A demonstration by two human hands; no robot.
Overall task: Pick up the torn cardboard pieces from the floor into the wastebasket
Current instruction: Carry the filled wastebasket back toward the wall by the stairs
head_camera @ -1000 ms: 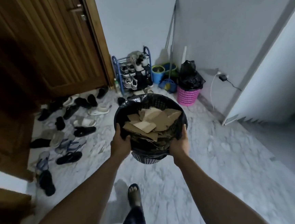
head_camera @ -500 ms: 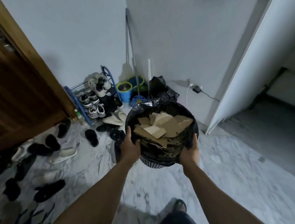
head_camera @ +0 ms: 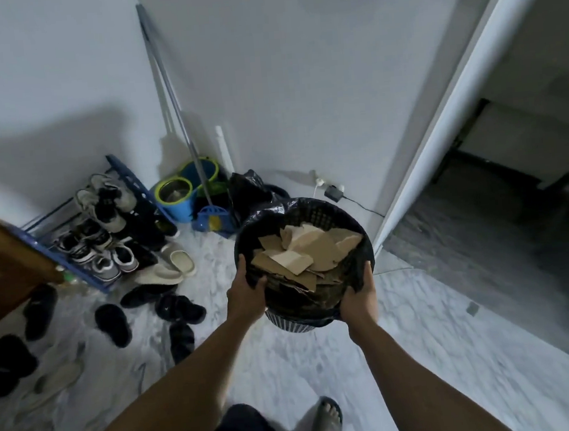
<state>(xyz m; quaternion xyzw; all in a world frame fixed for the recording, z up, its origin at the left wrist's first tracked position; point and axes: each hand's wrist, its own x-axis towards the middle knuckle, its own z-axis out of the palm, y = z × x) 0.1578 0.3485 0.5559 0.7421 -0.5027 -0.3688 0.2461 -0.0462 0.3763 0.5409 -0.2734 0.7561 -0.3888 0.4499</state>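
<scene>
- Fingers (head_camera: 243, 268) of left hand (head_camera: 245, 297): curled over the near-left rim of the wastebasket (head_camera: 322, 213), gripping rim and black liner (head_camera: 254, 224) together.
- Torn cardboard pieces (head_camera: 308, 247): heaped inside the wastebasket, the top ones near rim height; none visible on the marble floor (head_camera: 306, 368).
- Right hand (head_camera: 361, 298): clasps the near-right rim, fingers mostly hidden beneath; basket held clear of the floor.
- Handling: probably the carrying stage; keep the rim level and both grips even, so loose top pieces stay in.
- Markings: no brand, label or writing legible.
</scene>
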